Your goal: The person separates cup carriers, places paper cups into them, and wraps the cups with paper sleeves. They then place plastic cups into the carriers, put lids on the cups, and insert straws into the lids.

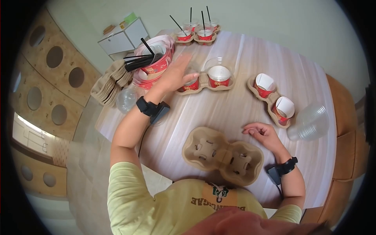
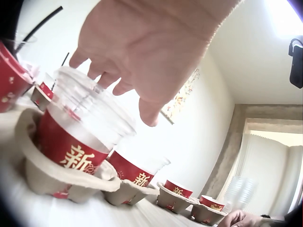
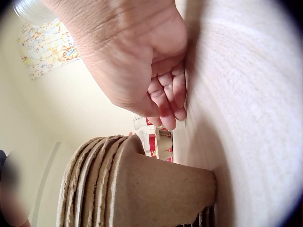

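Note:
The left hand (image 1: pixel 178 74) is stretched over a red-banded cup (image 1: pixel 190 84) in a two-cup carton holder, fingers extended. In the left wrist view that hand (image 2: pixel 137 52) hangs just above the clear cup (image 2: pixel 75 137); whether it touches the cup I cannot tell. Beside it in the same holder stands another cup (image 1: pixel 219 76) with a clear rim. The right hand (image 1: pixel 261 134) rests on the table, fingers loosely bent and holding nothing, as in the right wrist view (image 3: pixel 137 61). Close to it lies a stack of empty carton holders (image 1: pixel 223 155), edges visible in the right wrist view (image 3: pixel 156 184).
Two paper-lined cups (image 1: pixel 282 109) sit in a holder at the right, with stacked clear lids or cups (image 1: pixel 309 123) beside it. A red bucket (image 1: pixel 156 64) with black straws, more carton holders (image 1: pixel 111 84) and a clear dome (image 1: pixel 127 100) stand left. Filled holders (image 1: pixel 196 37) are at the back.

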